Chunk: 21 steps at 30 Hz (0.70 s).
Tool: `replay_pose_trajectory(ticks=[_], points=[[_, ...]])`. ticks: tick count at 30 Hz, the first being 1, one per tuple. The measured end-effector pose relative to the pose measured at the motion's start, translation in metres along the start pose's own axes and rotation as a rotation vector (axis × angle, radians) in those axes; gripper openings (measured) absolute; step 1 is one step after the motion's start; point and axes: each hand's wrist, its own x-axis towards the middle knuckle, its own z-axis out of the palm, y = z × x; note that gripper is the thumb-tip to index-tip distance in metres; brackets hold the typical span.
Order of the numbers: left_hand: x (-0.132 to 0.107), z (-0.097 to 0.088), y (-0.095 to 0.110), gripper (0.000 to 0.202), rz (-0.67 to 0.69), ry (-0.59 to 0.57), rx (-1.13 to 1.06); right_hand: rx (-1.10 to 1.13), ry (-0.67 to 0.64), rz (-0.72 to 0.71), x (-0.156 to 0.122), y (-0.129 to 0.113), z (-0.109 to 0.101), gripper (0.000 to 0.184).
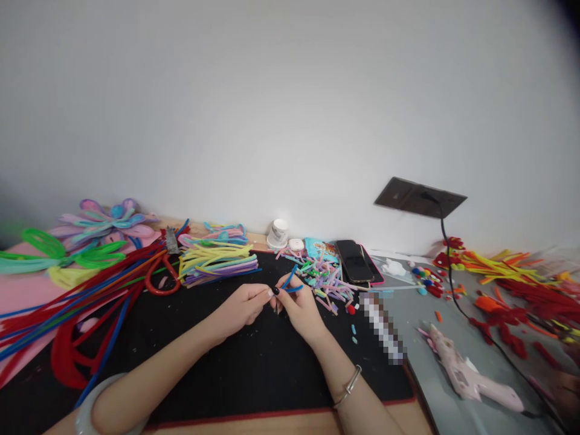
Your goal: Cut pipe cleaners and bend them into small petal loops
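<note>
My left hand [244, 309] and my right hand [301, 314] meet fingertip to fingertip above the black mat [254, 380]. A short bent blue pipe cleaner [290, 279] sticks up from the fingers of my right hand, with two ends showing. Both hands are closed in a pinch around its lower part, which the fingertips hide. Right of my hands lies a pile of short pastel pipe cleaner pieces [324, 275]. Behind my left hand is a bundle of longer yellow and purple pipe cleaners [217, 263].
Red-handled scissors [163, 284] lie at left among long red and blue pipe cleaners [95, 299]. Pipe cleaner flowers [109, 223] stand farther left. At right are phones [356, 261], a glue gun [471, 374] with a black cord, and small pompoms [428, 278]. A white cup [279, 231] stands by the wall.
</note>
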Motion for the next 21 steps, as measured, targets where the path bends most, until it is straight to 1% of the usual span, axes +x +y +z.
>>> replay_pose_trajectory(ticks=[4,7,9,12,15,19,21], points=[[0.002,-0.001,-0.004,0.036,0.009,0.001,0.035,-0.110,0.022,-0.002,-0.001,-0.003,-0.001,0.015],[0.001,-0.001,-0.001,0.035,0.059,0.024,0.185,-0.184,0.047,-0.026,-0.002,-0.003,-0.001,0.021],[-0.001,0.000,0.005,0.033,0.148,0.045,0.325,-0.201,0.066,-0.033,-0.002,-0.003,-0.001,0.023],[-0.004,0.002,0.013,0.031,0.272,0.049,0.514,-0.168,0.087,-0.033,-0.001,-0.001,0.000,0.026],[-0.005,0.003,0.014,0.031,0.306,0.034,0.660,-0.110,0.089,-0.022,-0.001,0.001,0.001,0.028],[-0.004,0.000,0.008,0.031,0.347,0.031,0.803,-0.071,0.100,0.030,0.001,0.004,0.001,0.028],[-0.004,-0.002,0.006,0.030,0.382,0.029,0.868,-0.064,0.103,0.031,0.002,0.004,0.001,0.028]])
